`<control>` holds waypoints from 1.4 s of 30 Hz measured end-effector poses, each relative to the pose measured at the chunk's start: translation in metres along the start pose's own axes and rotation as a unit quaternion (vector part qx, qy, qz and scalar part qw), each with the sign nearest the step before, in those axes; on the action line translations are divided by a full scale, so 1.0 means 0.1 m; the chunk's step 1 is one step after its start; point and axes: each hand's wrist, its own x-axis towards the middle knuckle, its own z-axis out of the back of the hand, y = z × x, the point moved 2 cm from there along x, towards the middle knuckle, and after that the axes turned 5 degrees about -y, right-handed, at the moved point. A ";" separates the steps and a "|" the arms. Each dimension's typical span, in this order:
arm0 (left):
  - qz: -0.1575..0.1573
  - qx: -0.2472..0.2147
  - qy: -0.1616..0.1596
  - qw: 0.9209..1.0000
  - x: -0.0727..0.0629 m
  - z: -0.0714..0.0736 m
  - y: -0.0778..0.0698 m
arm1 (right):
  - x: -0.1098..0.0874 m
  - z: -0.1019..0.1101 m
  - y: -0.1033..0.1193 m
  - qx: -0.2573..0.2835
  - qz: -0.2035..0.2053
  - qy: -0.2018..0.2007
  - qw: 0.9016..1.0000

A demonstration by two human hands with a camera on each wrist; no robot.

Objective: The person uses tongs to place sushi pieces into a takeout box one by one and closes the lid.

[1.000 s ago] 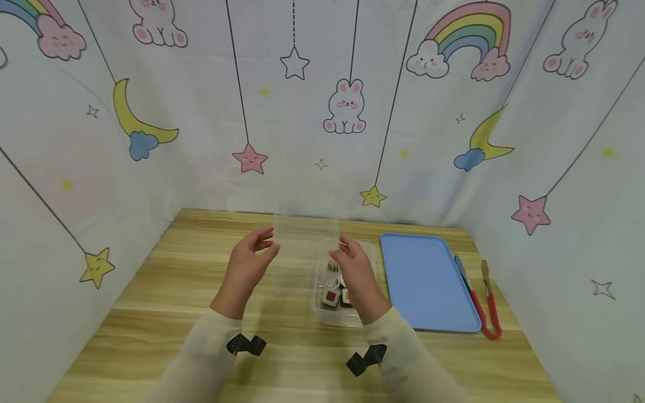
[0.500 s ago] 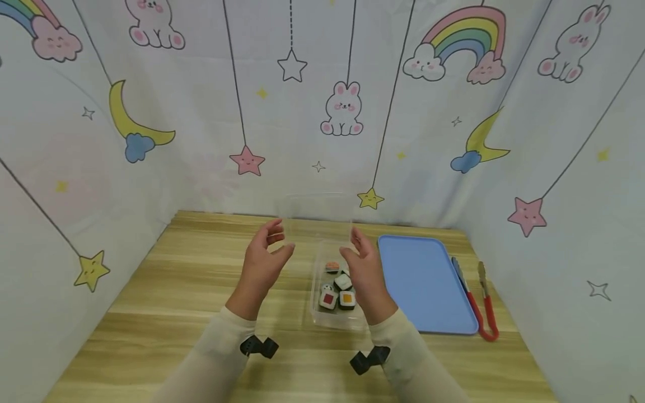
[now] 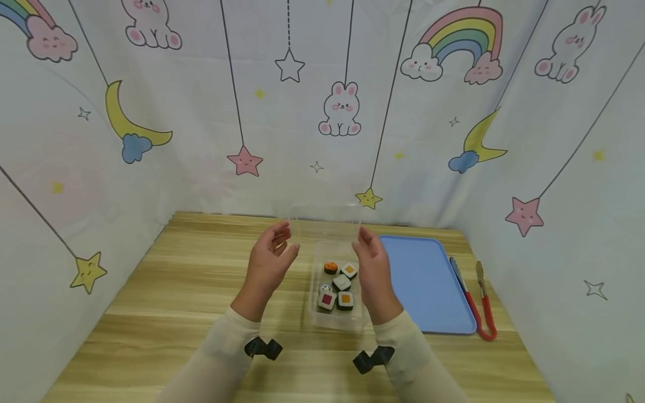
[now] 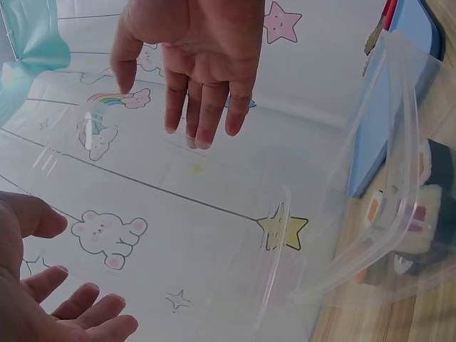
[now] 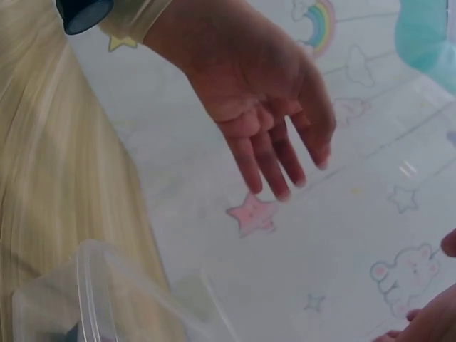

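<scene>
In the head view my left hand [image 3: 271,263] and right hand [image 3: 375,268] face each other, with a thin clear plastic lid [image 3: 326,221] raised between them. Their fingers look straight and relaxed in the wrist views, the thumbs standing apart; exact contact with the lid is hard to see. A clear plastic box [image 3: 310,296] stands on the table just below, near my right hand. Several sushi pieces lie in it, among them a square roll with a red centre [image 3: 327,300] and an orange-topped piece [image 3: 330,268]. The left wrist view shows the box rim [image 4: 406,142] close up.
A blue tray [image 3: 428,285] lies right of the box, partly behind my right hand. Beyond it rest tongs [image 3: 486,319] with red handles. The wooden table [image 3: 201,268] ends at a printed white curtain [image 3: 201,184] behind and at the sides.
Both hands and the lid have shifted right, over the box's far part. The lid's tilt has changed. More of the sushi shows now that my right hand has moved off it.
</scene>
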 end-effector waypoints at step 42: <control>0.048 -0.216 0.027 0.975 -0.25 -0.28 0.40 | 0.00 0.30 -0.38 0.111 0.021 -0.046 0.993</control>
